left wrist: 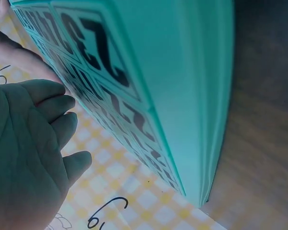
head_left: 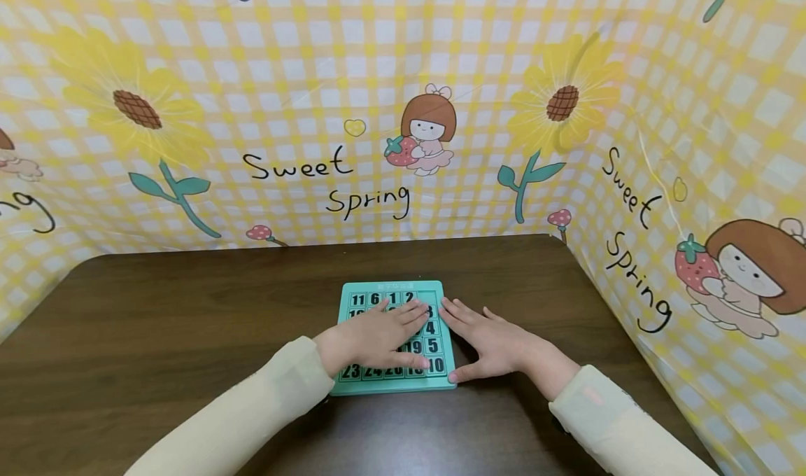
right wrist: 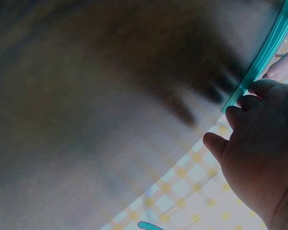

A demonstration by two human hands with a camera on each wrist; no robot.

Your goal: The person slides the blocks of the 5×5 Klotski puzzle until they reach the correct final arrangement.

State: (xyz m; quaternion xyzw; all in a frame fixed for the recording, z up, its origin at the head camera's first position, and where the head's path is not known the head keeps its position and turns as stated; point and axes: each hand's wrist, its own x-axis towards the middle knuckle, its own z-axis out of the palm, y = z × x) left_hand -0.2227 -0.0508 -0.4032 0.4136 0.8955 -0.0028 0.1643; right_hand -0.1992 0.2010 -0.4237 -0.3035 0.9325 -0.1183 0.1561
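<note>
A teal number slide puzzle [head_left: 393,388] lies flat on the table, its square tiles printed with black numbers. The left hand [head_left: 376,336] is spread over the middle of the puzzle, hiding many tiles; in the left wrist view its fingers [left wrist: 62,124] extend over the tile face. In the top right of the frame a tile-sized gap shows beside the 2. The right hand [head_left: 494,343] is at the puzzle's right edge, fingers straight, fingertips touching or very near the rim. The right wrist view shows the same hand [right wrist: 261,124] beside the teal edge [right wrist: 259,62].
The dark brown wooden table [head_left: 189,322] extends around the puzzle. A yellow-and-white checked cloth [head_left: 302,112] with sunflowers, cartoon figures and "Sweet Spring" lettering stands behind the table and along its sides.
</note>
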